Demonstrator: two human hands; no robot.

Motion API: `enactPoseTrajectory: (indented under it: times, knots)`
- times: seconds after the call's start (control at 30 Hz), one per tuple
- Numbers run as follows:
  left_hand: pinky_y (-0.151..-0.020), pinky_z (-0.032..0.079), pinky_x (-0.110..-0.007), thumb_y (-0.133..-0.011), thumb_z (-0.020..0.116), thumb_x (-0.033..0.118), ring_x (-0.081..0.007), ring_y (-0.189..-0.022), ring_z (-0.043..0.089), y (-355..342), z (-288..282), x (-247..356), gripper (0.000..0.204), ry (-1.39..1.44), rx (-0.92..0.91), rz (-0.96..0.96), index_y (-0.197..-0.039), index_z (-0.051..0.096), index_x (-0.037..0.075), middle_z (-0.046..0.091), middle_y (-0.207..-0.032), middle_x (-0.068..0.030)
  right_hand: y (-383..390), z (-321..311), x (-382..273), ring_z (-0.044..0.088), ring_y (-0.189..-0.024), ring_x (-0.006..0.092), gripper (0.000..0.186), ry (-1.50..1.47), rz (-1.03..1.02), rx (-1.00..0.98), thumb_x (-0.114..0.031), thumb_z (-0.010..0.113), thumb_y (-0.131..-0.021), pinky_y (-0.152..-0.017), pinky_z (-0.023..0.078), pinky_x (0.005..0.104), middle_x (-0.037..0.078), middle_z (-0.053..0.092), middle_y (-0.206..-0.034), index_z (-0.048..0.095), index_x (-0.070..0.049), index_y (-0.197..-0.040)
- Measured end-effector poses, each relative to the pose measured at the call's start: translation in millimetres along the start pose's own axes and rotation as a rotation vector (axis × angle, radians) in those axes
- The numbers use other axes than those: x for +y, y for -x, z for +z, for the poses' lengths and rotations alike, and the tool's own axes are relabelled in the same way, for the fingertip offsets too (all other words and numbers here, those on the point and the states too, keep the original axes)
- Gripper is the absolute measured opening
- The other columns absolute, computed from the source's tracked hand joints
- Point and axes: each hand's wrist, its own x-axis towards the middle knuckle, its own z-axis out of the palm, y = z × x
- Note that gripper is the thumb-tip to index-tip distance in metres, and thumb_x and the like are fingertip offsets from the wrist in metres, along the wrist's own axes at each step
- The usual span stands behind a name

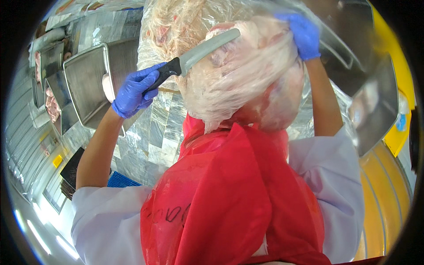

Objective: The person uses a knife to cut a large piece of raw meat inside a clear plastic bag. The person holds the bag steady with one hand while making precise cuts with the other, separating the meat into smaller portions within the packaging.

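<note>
My left hand [138, 90], in a blue glove, is closed round the black handle of a butcher's knife [210, 49]. Its broad, pale blade points up and to the right, over a large piece of raw meat [247, 75]. White fat and membrane cover much of that piece, with red flesh showing on its lower side near my apron. At the meat's upper right edge, my gloved right hand [304, 36] grips it, somewhat blurred, fingers bent over the top. Another fatty piece of meat [170, 28] lies beyond the knife on clear plastic sheeting [148, 48].
Steel trays [84, 84] stand at the left, some with pieces of meat [52, 105]. More steel trays [375, 106] stand at the right beside a yellow surface [403, 132]. A blue plastic item [123, 179] sits near my left elbow.
</note>
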Motion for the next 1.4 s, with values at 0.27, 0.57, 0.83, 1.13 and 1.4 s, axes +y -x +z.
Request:
enactPoseTrajectory:
  times: [0.27, 0.57, 0.83, 1.13, 1.4]
  knots:
    - [-0.042, 0.03, -0.021, -0.105, 0.057, 0.032, -0.0041, -0.048, 0.04, -29, -24, -30, 0.049, 0.1, -0.086, 0.051, -0.148, 0.052, 0.008, 0.047, -0.067, 0.0052, -8, -6, 4, 0.067, -0.098, 0.0165, 0.023, 0.099, 0.027, 0.082, -0.009, 0.058, -0.098, -0.091, 0.054, 0.032, 0.011, 0.074, -0.111, 0.073, 0.003, -0.111]
    - [-0.042, 0.028, -0.019, -0.104, 0.059, 0.037, -0.0026, -0.048, 0.04, 50, 9, 70, 0.043, -0.58, 0.157, 0.066, -0.14, 0.063, 0.013, 0.055, -0.065, 0.0028, -11, 27, -53, 0.068, -0.097, 0.0157, 0.031, 0.214, 0.106, 0.112, 0.005, 0.052, -0.087, -0.094, 0.053, 0.03, 0.01, 0.077, -0.108, 0.076, 0.003, -0.106]
    - [-0.049, 0.041, -0.02, -0.1, 0.067, 0.025, -0.0041, -0.053, 0.048, 123, 83, 144, 0.036, -0.855, 0.299, 0.063, -0.131, 0.069, 0.007, 0.071, -0.081, -0.0001, -5, 26, -43, 0.069, -0.1, 0.0178, 0.03, -0.023, 0.006, 0.018, 0.005, 0.051, -0.089, -0.094, 0.054, 0.0302, 0.013, 0.076, -0.11, 0.076, 0.004, -0.105]
    - [-0.042, 0.038, -0.017, -0.105, 0.059, 0.031, -0.0028, -0.044, 0.048, 121, 125, 181, 0.04, -1.006, 0.332, -0.104, -0.136, 0.065, 0.006, 0.068, -0.07, -0.0013, -5, 24, -40, 0.07, -0.101, 0.0184, 0.032, -0.068, -0.005, -0.013, 0.004, 0.05, -0.088, -0.096, 0.053, 0.0313, 0.014, 0.076, -0.109, 0.075, 0.004, -0.107]
    - [-0.045, 0.036, -0.019, -0.104, 0.058, 0.024, -0.0011, -0.05, 0.045, 100, 192, 187, 0.034, -1.014, 0.555, -0.254, -0.13, 0.069, 0.005, 0.067, -0.073, 0.0002, -11, 30, -31, 0.07, -0.096, 0.0168, 0.029, -0.178, 0.052, -0.003, 0.002, 0.052, -0.089, -0.094, 0.053, 0.031, 0.011, 0.077, -0.104, 0.077, 0.003, -0.102]
